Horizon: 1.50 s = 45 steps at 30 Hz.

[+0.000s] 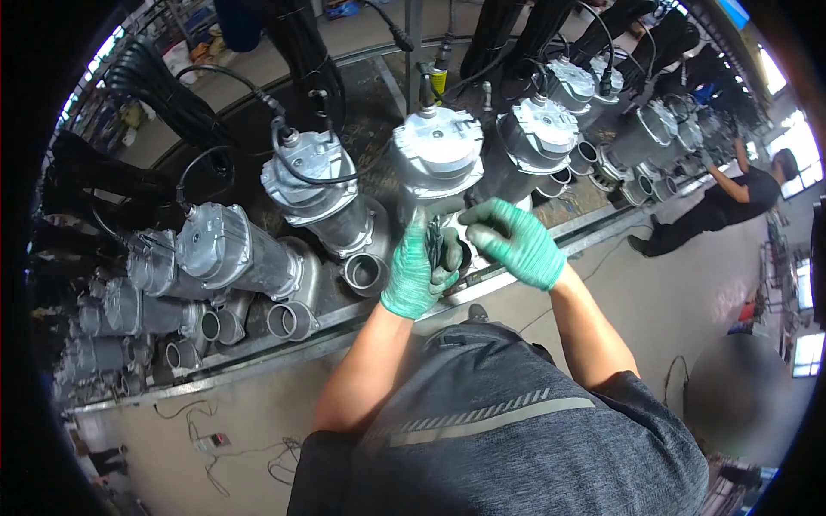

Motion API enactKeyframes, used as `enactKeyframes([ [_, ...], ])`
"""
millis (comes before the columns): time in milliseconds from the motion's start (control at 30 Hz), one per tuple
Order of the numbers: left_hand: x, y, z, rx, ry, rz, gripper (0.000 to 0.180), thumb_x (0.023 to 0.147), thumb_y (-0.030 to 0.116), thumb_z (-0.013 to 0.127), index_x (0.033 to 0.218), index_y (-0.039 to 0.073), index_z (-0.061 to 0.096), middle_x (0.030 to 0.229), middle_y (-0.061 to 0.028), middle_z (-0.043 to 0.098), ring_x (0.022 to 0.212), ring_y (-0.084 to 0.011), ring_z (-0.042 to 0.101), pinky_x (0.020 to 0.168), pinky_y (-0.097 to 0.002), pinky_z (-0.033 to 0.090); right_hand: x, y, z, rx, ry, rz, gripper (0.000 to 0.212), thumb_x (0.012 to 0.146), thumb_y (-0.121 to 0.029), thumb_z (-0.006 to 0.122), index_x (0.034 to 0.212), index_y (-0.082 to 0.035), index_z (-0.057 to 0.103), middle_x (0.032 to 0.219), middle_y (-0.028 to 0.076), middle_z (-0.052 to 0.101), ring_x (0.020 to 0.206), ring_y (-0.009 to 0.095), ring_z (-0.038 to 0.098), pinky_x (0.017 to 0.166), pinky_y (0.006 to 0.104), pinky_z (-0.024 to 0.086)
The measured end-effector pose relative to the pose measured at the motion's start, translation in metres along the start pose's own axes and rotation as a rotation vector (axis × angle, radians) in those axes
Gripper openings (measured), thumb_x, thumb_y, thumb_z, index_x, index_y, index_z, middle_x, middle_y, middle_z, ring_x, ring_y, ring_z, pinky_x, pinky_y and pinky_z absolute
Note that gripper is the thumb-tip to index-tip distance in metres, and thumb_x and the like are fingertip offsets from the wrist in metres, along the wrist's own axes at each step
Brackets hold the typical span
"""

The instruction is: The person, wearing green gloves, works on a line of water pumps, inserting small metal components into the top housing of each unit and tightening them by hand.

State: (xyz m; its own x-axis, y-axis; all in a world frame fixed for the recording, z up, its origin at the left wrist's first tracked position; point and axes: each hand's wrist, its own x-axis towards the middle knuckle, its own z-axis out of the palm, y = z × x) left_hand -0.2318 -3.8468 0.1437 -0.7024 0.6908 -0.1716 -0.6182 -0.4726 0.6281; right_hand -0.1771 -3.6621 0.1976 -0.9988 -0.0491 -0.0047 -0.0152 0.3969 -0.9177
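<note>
Nearest the camera, the person's grey shirt point(508, 430) fills the lower centre, with both bare forearms rising from it. The left hand point(416, 268), in a green knitted glove, has its fingers curled closed around a small dark tool point(436, 243) held upright just below the base of the central pump. The right hand point(514, 241), gloved likewise, sits just beside it to the right, fingers bent inward with the tips close to the same dark tool; whether it actually grips anything cannot be told. Directly behind the hands stands the central pump point(437, 163), a silver metal body with a round ribbed cap, tilted toward the person on a long metal conveyor rail point(284, 340). Similar silver pumps flank it: one at left point(314, 185) with an open round outlet point(363, 273), another at right point(538, 138). Black cables point(163, 95) hang in bundles beyond the row. Far right, a co-worker in dark clothing point(727, 202) reaches toward the line.
</note>
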Motion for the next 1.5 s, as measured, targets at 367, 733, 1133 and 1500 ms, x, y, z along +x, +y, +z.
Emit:
enactKeyframes([
  [367, 0.062, -0.07, 0.092, 0.459, 0.088, 0.19, 0.063, 0.107, 0.05, 0.035, 0.147, 0.002, 0.045, 0.118, -0.0061, 0.066, 0.071, -0.0024, 0.054, 0.057, -0.0163, 0.04, -0.017, 0.072, -0.08, 0.1, 0.025, -0.091, 0.025, 0.089, -0.019, 0.074, 0.107, -0.002, 0.066, 0.103, 0.009, 0.057, 0.093, 0.024, 0.064, 0.081, 0.0357, 0.052],
  [733, 0.066, -0.075, 0.11, 0.329, 0.469, 0.449, 0.046, 0.102, 0.053, 0.049, 0.095, 0.01, 0.06, 0.062, 0.0028, 0.048, 0.047, -0.0045, 0.038, 0.04, -0.0209, 0.027, -0.011, 0.073, -0.178, 0.668, 0.252, -0.257, 0.021, 0.103, -0.017, 0.056, 0.118, -0.003, 0.05, 0.101, 0.01, 0.067, 0.072, 0.011, 0.06, 0.065, 0.0242, 0.051],
  [1133, 0.118, 0.075, 0.104, 0.737, 0.6, 0.772, 0.043, 0.103, 0.054, 0.049, 0.086, 0.014, 0.055, 0.054, 0.0063, 0.035, 0.042, -0.0061, 0.029, 0.04, -0.0236, 0.022, 0.09, 0.07, -0.234, 0.425, 0.334, -0.378, 0.019, 0.1, -0.014, 0.059, 0.114, -0.003, 0.061, 0.097, 0.005, 0.072, 0.074, 0.009, 0.062, 0.066, 0.0241, 0.051],
  [1500, 0.125, 0.079, 0.077, 0.537, 0.477, 0.587, 0.041, 0.1, 0.053, 0.057, 0.085, 0.016, 0.06, 0.058, 0.0068, 0.041, 0.045, -0.0042, 0.035, 0.041, -0.0203, 0.025, 0.092, 0.057, -0.229, 0.225, 0.254, -0.331, 0.027, 0.1, -0.011, 0.059, 0.124, 0.001, 0.063, 0.102, 0.009, 0.07, 0.094, 0.017, 0.067, 0.086, 0.0297, 0.054],
])
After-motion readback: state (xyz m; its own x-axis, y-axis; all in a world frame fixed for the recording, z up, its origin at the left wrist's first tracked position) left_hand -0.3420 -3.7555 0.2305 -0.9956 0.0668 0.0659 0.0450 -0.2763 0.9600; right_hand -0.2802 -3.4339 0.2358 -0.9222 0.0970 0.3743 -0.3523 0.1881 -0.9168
